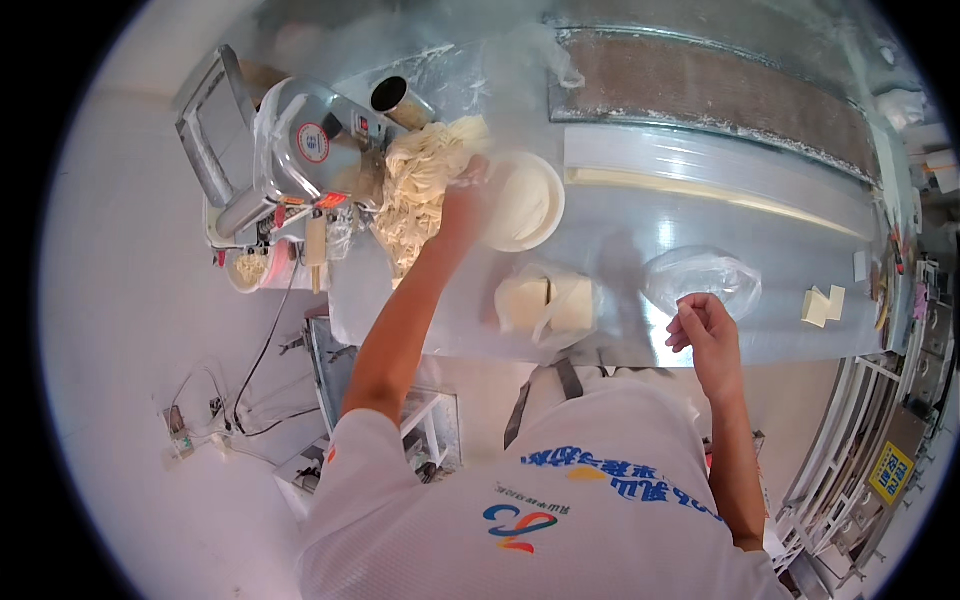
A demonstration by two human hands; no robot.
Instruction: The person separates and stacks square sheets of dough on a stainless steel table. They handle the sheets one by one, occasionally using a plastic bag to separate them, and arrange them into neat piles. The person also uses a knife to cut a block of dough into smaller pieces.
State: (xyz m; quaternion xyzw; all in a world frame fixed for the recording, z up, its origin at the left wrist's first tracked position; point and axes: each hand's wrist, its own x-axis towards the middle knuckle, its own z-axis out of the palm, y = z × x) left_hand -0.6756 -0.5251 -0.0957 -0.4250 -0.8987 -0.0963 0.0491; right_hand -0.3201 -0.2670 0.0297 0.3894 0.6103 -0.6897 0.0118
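My left hand (472,185), smeared by motion, is over the left rim of a white bowl (548,228) of white powder. Beside it lies a heap of pale noodles (412,190). Whether those fingers hold anything does not show. My right hand (703,330) hovers at the near edge of a clear plastic bag (690,272), its fingers curled in toward the thumb. What they pinch, if anything, is too small to make out. Two pale blocks, perhaps stacked dough wrappers (523,303), sit between my arms in another clear bag (585,285).
A metal machine (315,145) stands left of the noodles, a metal canister (402,103) behind them. Long pale strips (700,190) lie under clear plastic before a brown board (690,80). Small pale squares (820,306) rest at right. A power cord (265,350) hangs at lower left.
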